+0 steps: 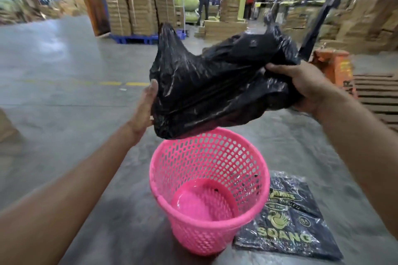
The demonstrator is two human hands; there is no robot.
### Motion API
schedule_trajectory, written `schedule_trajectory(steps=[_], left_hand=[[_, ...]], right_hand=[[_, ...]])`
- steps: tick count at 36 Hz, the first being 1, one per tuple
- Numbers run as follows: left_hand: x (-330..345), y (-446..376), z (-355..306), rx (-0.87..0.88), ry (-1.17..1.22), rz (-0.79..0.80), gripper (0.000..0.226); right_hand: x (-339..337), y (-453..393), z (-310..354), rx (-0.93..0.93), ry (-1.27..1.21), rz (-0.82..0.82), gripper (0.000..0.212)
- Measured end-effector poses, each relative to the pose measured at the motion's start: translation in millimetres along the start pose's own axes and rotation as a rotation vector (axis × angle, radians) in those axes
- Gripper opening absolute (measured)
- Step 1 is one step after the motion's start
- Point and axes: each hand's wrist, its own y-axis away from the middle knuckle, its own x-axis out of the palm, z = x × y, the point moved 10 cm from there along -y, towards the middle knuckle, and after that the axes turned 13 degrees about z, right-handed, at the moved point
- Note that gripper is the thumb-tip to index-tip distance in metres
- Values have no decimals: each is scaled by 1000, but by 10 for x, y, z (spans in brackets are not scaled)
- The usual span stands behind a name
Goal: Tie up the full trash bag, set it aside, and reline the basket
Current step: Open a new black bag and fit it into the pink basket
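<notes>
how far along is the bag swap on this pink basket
Done: the pink perforated plastic basket stands on the floor with nothing in it and no liner. In hand: the left hand and right hand hold a crumpled black plastic bag above it. Left: lining the basket; whether this bag is the full one or a fresh liner is unclear. A printed pack of black bags lies beside it.

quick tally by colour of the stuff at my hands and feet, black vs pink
black: 2, crumpled black plastic trash bag held above the basket, flat black printed pack of bags on the floor
pink: 1, pink perforated plastic basket
total: 3
</notes>
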Motion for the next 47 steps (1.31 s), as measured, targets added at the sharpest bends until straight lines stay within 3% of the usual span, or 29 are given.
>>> schedule_trajectory(steps=[3,7,8,12,14,16,19,22,25,27,29,31,34,37,40,43,47], left_hand=[[-6,-56,-2,-29,-61,40,78],[37,2,297,-128,-298,30,24],[91,19,399,-160,-316,40,19],[272,17,689,-244,-396,58,44],[357,-31,784,-242,-413,62,44],[469,-92,842,-200,-439,69,37],[663,-96,874,-140,-369,12,6],[878,-3,867,-134,-189,-93,16],[1120,-29,971,-162,-129,-23,13],[1177,-85,941,-149,-295,16,18],[1175,-118,775,-79,-559,33,14],[1073,-141,580,7,-775,-4,11],[760,-207,408,20,-874,-66,16],[577,-264,401,-57,-800,61,23],[717,-108,366,-170,-616,378,23],[804,144,341,-284,-428,651,29],[812,422,270,-375,-365,833,36]], right_hand=[[118,-36,-534,89,33,42,25],[288,44,-1120,217,315,209,35],[290,73,-1208,239,433,221,33],[201,91,-1437,249,628,160,36],[119,46,-1561,250,743,104,43],[141,7,-1642,230,942,123,43],[301,-25,-1815,233,1118,267,70],[485,-9,-1966,246,1186,399,58],[674,-21,-1985,103,1342,443,30],[707,-42,-1920,39,1434,391,31],[633,-54,-1814,62,1444,281,15],[525,-112,-1808,133,1388,232,12],[422,-122,-1794,206,1212,226,12],[466,-128,-1806,195,1107,274,13],[607,-154,-1820,188,1094,319,7],[734,-265,-1797,147,1166,298,14],[911,-370,-1803,127,1167,281,21]])
